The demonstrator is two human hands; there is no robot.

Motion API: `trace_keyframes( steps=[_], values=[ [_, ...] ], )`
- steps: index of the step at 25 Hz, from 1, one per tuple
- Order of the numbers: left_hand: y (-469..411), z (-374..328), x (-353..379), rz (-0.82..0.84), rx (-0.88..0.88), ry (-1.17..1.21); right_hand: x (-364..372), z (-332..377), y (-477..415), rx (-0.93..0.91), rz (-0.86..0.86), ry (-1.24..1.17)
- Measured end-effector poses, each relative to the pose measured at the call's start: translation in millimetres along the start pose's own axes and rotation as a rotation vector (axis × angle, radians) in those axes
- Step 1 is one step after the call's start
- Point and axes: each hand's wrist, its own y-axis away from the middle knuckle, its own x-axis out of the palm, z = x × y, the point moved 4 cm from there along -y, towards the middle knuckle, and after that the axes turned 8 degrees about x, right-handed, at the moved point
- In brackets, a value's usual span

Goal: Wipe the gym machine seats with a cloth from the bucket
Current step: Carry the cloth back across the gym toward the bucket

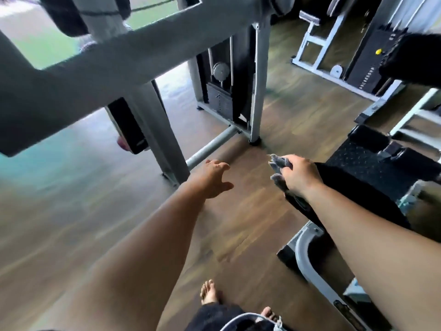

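Head view, blurred by motion. Wood floor [238,211] fills centre and lower left. Grey frame [133,58] of a machine crosses the upper left w/ a weight stack [220,96] behind it at upper centre; a 2nd stack w/ yellow pin [378,52] sits upper right. Black seat [343,185] at centre right, long axis running from lower left to upper right of the frame, its near end under the right forearm; grey base [307,254] below it. Left hand [211,179] at centre, over bare floor, fingers spread and loose, holding nothing. Right hand [298,174] right of centre, above the seat's near edge, fingers closed round a grey cloth [279,164]. Cloth bunched; ends stick out of the fist toward frame left, one upper, one lower. Whether cloth touches seat: can't tell. Bare feet [210,292] at bottom centre.
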Motion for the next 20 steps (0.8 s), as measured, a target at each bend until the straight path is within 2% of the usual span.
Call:
trace_keyframes(
  steps=[8,11,17,20],
  values=[
    [203,110,-15,-0.1,-0.378,0.09,119,149,104,-0.336,0.208,0.103],
    [299,162,-8,-0.103,-0.524,0.101,184,211,175,-0.451,0.314,0.155],
    [491,265,5,-0.088,-0.742,0.12,319,315,332,-0.589,0.461,0.142],
    [583,320,12,-0.098,-0.868,0.137,383,370,400,-0.604,0.596,0.055]
  ],
)
